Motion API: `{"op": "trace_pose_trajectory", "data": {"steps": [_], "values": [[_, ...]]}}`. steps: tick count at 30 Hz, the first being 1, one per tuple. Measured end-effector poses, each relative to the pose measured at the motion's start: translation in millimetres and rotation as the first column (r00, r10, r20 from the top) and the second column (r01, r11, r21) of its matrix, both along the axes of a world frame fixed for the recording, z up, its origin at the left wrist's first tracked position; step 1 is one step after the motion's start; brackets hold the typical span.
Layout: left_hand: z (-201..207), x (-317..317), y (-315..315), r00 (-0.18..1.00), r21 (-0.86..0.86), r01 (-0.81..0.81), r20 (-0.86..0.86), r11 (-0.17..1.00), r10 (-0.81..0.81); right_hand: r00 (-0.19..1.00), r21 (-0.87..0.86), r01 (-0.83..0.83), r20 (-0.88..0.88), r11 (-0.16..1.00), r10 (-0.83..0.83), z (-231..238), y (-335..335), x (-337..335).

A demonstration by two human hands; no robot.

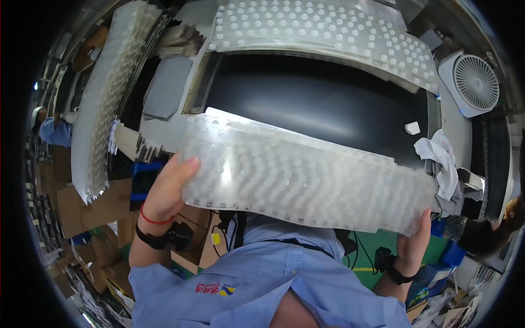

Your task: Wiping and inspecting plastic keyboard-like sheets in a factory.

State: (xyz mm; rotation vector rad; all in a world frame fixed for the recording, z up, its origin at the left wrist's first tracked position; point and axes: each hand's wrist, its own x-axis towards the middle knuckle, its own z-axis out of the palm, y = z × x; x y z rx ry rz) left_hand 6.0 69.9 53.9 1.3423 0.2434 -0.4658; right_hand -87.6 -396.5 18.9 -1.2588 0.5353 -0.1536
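Between both hands I hold a long translucent plastic sheet (306,183) marked with rows of pale round dots; it looks like several layers together. My left hand (178,177) grips its left end, thumb on top and the other fingers hidden beneath. At the right end, my right hand (418,232) is closed on the lower corner, its fingers partly hidden by the sheet. The sheet is held in front of my body, over the near edge of a black work surface (306,98). A white strip (295,134) shows along the sheet's far edge.
Dotted sheets (317,27) lie across the far side. More sheets (101,109) are stacked at the left, near grey flat pieces (167,87). A white fan (474,82), a white cloth (440,158) and a small white block (412,128) are at the right. A person (52,128) is far left.
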Motion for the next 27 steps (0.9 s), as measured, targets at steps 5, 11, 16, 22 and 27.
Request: {"op": "trace_pose_trajectory", "data": {"steps": [5,11,16,22,27], "values": [[0,6,24,0.998,-0.105,0.027,-0.048,0.994,-0.032,0.992,0.181,-0.106,0.087,0.978,0.091,18,-1,4],[9,13,2,0.998,-0.006,0.026,-0.061,1.0,-0.026,0.992,0.136,-0.106,0.08,0.985,0.096,14,9,2],[-1,14,-9,0.998,0.181,0.003,0.066,0.983,-0.015,0.981,0.148,-0.193,0.034,0.97,0.19,32,2,11],[-31,-4,14,0.98,0.262,-0.105,0.193,0.959,0.055,0.99,0.024,-0.131,-0.055,0.991,0.133,42,19,38],[-49,-22,32,0.961,0.296,-0.162,0.263,0.941,0.083,0.968,0.036,-0.18,-0.173,0.983,0.184,45,20,38]]}}
